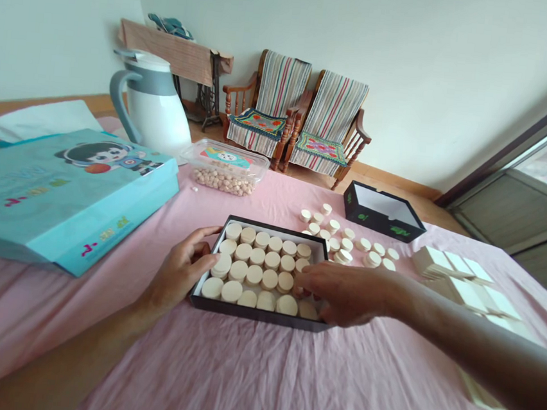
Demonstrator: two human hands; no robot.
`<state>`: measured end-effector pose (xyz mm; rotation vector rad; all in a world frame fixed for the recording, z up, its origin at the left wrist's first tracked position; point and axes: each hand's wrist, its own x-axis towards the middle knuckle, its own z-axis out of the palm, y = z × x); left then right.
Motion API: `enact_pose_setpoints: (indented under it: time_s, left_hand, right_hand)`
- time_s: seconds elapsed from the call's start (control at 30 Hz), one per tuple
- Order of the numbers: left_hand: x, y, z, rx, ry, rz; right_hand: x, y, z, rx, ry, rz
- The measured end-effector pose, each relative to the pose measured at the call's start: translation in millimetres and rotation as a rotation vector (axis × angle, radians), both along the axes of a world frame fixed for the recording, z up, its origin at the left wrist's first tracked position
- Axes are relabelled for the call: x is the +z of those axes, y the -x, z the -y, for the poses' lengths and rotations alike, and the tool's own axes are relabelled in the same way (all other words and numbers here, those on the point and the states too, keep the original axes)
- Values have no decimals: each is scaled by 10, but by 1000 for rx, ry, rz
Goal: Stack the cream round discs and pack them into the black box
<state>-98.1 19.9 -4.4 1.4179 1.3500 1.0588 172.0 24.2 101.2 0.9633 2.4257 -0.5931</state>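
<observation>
A shallow black box (pixel 258 314) with a white inside lies on the pink cloth, holding rows of stacked pale wooden discs (pixel 243 252). My left hand (pixel 181 268) grips the box at its left wall, the thumb reaching over the rim beside a taller stack. Over the box's right end, my right hand (pixel 337 292) is closed, its fingertips down among the discs in the last column. They seem to pinch a disc, but the hand covers much of it. Loose wooden discs (pixel 347 244) lie scattered beyond the box, some piled on others.
A black open box (pixel 380 225) stands at the back right. Pale flat pieces (pixel 468 294) are stacked at right. A turquoise box (pixel 70 211) lies left, before a white jug (pixel 159 113). A clear plastic tub (pixel 226 168) holds small beige pieces. Two wooden chairs (pixel 327 120) stand beyond the table.
</observation>
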Motion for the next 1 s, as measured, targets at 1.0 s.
enact_pose_setpoints:
  time_s: [1.0]
  left_hand:
    - [16, -11, 28, 23, 12, 25]
  right_hand:
    - [-88, -23, 214, -44, -138, -9]
